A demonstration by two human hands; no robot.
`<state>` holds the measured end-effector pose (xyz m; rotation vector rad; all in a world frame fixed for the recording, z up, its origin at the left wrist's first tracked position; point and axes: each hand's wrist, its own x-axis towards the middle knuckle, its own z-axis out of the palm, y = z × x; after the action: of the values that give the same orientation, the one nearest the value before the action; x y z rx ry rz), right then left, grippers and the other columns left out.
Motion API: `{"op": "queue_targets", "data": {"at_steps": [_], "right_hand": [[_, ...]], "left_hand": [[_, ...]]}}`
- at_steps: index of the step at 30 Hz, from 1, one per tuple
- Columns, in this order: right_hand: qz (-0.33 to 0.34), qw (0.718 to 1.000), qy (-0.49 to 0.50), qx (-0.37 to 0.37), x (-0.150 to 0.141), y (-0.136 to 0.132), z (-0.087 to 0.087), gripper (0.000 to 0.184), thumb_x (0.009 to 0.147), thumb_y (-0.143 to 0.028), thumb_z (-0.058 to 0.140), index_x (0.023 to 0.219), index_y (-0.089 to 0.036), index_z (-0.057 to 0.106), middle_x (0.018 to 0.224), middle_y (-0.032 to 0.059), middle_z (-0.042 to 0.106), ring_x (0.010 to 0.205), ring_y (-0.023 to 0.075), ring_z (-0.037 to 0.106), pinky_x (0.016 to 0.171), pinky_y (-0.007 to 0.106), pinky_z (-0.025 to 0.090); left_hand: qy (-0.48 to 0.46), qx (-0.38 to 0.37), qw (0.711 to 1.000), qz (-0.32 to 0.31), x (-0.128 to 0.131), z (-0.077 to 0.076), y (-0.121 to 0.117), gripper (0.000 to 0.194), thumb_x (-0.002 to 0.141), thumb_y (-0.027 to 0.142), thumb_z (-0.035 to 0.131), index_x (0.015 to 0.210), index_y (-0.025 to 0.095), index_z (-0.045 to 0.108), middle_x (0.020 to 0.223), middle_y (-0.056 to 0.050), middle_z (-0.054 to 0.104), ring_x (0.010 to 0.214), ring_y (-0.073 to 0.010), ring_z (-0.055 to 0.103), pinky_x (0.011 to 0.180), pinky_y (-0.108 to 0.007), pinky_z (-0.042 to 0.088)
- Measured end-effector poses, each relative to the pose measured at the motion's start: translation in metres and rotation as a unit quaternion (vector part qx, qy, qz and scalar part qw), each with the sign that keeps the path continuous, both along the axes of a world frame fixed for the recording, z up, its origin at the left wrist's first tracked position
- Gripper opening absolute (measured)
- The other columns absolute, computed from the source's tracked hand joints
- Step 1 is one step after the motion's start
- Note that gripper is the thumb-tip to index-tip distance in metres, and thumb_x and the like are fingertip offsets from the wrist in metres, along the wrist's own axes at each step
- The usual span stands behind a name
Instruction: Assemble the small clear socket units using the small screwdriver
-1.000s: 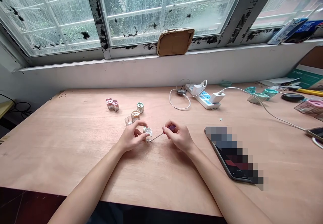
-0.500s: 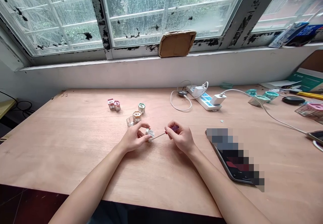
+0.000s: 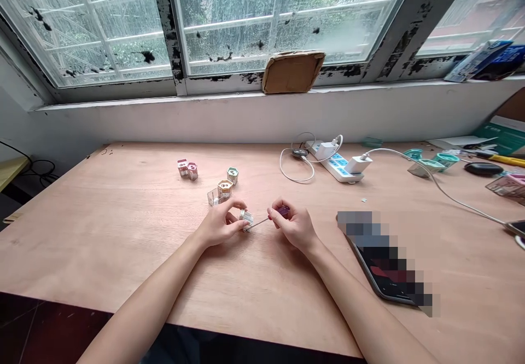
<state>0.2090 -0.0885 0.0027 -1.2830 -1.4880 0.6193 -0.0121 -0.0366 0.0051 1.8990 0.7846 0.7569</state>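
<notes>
My left hand (image 3: 223, 223) is closed around a small clear container with a whitish rim (image 3: 246, 219), tilted on its side just above or on the table. In my right hand (image 3: 292, 223) is a screwdriver (image 3: 283, 211) with a dark purple handle, its thin shaft pointing left. The shaft's tip meets the container's lower right side; whether it is inside I cannot tell. Behind my left hand stand an open clear container (image 3: 214, 196), an orange-rimmed one (image 3: 225, 188) and a green-rimmed one (image 3: 232, 175). Two pink-topped containers (image 3: 187, 169) stand together further left.
A white power strip (image 3: 338, 168) with plugged chargers lies at the back, its cable running right. A phone (image 3: 383, 265), partly pixelated, lies right of my right forearm. Teal containers (image 3: 426, 166), a black mouse (image 3: 484, 168) and a pink-topped box (image 3: 508, 188) sit at the right.
The view has shifted slightly, so the background sits a little further right. Both hands keep their hold, with the screwdriver tip still at the container.
</notes>
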Motion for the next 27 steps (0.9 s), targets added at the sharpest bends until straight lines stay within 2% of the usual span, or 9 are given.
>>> {"op": "queue_targets", "data": {"at_steps": [4,10,14,17,21,24,27], "right_hand": [[0.004,1.0,0.009,-0.008,-0.001,0.001,0.001,0.024,0.084,-0.038,0.063,0.069,-0.021,0.055,0.053,-0.003,0.051,0.046,0.0116,0.044,0.045,0.025,0.033],[0.009,0.999,0.04,-0.025,-0.001,0.003,0.0,0.024,0.084,-0.038,0.063,0.069,-0.021,0.056,0.05,-0.0037,0.05,0.044,0.011,0.042,0.045,0.025,0.031],[-0.002,0.997,0.067,-0.029,0.001,0.003,-0.001,0.026,0.082,-0.039,0.066,0.068,-0.021,0.055,0.052,-0.0032,0.051,0.045,0.0112,0.045,0.045,0.024,0.033],[-0.014,0.995,0.096,-0.026,0.003,0.003,0.0,0.026,0.081,-0.038,0.066,0.066,-0.021,0.054,0.052,-0.0029,0.051,0.044,0.0105,0.043,0.043,0.024,0.03],[-0.044,0.991,0.122,-0.017,0.007,0.004,0.002,0.023,0.079,-0.035,0.065,0.065,-0.021,0.053,0.05,-0.0033,0.05,0.043,0.0102,0.042,0.042,0.024,0.029],[-0.088,0.987,0.135,-0.003,0.011,0.008,0.001,0.022,0.076,-0.032,0.066,0.063,-0.02,0.053,0.049,-0.0032,0.05,0.042,0.01,0.042,0.042,0.024,0.029],[-0.128,0.977,0.17,0.008,0.015,0.011,0.0,0.021,0.074,-0.031,0.067,0.062,-0.02,0.054,0.048,-0.0032,0.05,0.042,0.0093,0.041,0.04,0.023,0.028]], "left_hand": [[-0.004,-0.003,1.0,0.006,-0.001,-0.002,0.001,0.032,0.082,0.029,0.071,0.11,0.021,0.056,0.116,-0.008,0.068,0.071,-0.0154,0.074,0.059,-0.023,0.055],[-0.019,-0.012,1.0,0.016,-0.002,-0.006,0.004,0.033,0.082,0.029,0.071,0.111,0.021,0.056,0.118,-0.009,0.065,0.068,-0.0134,0.073,0.058,-0.022,0.053],[-0.039,-0.024,0.998,0.033,0.0,-0.007,0.005,0.035,0.082,0.033,0.073,0.109,0.02,0.056,0.117,-0.009,0.066,0.064,-0.0106,0.069,0.053,-0.02,0.051],[-0.051,-0.013,0.998,0.041,0.001,-0.007,0.005,0.034,0.082,0.033,0.073,0.108,0.019,0.057,0.111,-0.008,0.067,0.066,-0.0103,0.067,0.053,-0.02,0.05],[-0.067,0.01,0.996,0.049,0.001,-0.006,0.005,0.033,0.082,0.033,0.074,0.107,0.018,0.059,0.103,-0.007,0.068,0.083,-0.0151,0.069,0.066,-0.023,0.057],[-0.069,-0.005,0.997,0.045,0.0,-0.008,0.006,0.032,0.083,0.032,0.074,0.109,0.019,0.061,0.106,-0.008,0.069,0.091,-0.0168,0.069,0.078,-0.028,0.06],[-0.068,-0.015,0.997,0.034,-0.001,-0.01,0.007,0.032,0.083,0.03,0.074,0.11,0.019,0.061,0.108,-0.007,0.069,0.095,-0.0178,0.07,0.082,-0.03,0.06]]}}
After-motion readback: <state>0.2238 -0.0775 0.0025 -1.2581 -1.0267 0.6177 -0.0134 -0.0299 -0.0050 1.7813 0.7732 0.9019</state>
